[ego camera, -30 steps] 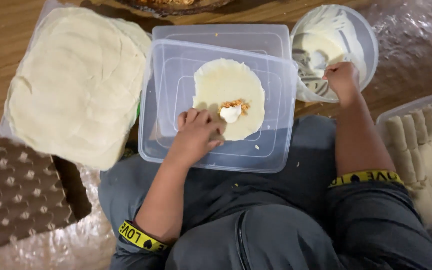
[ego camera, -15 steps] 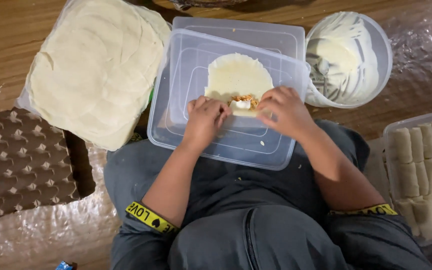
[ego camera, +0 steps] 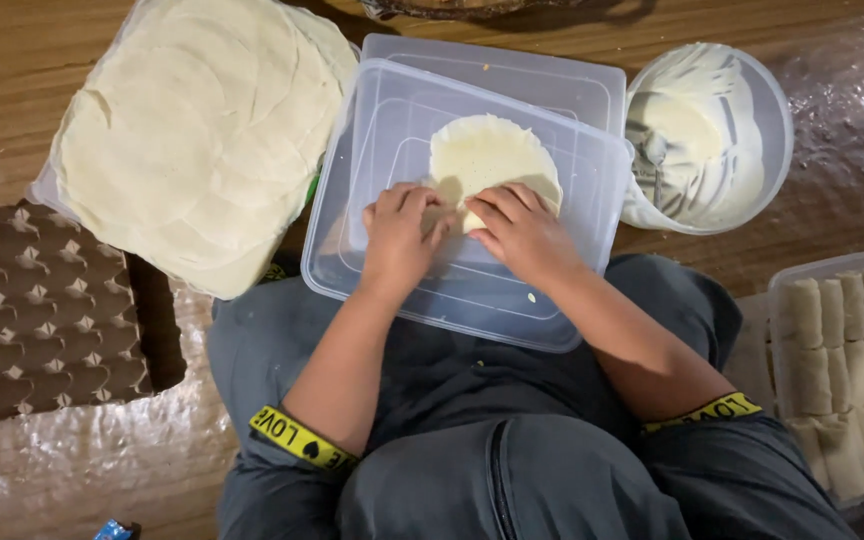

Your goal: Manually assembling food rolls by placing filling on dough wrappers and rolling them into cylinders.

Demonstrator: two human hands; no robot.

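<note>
On the lap, an upturned clear container [ego camera: 472, 290] carries a round wrapper [ego camera: 492, 160]. The left hand [ego camera: 399, 235] and right hand [ego camera: 520, 232] pinch its near edge, seemingly folding it. Beyond: wrapper stack [ego camera: 197, 130], paste bowl [ego camera: 712, 135], wooden floor [ego camera: 12, 60].

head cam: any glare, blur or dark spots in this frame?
Head view: mostly sharp, lit evenly from above; slight softness on the left hand and right hand over the round wrapper. Soft glare on the clear plastic box and the crinkled plastic sheet. Top edge and the egg tray fall into shadow; dark clothing lacks detail.
</note>
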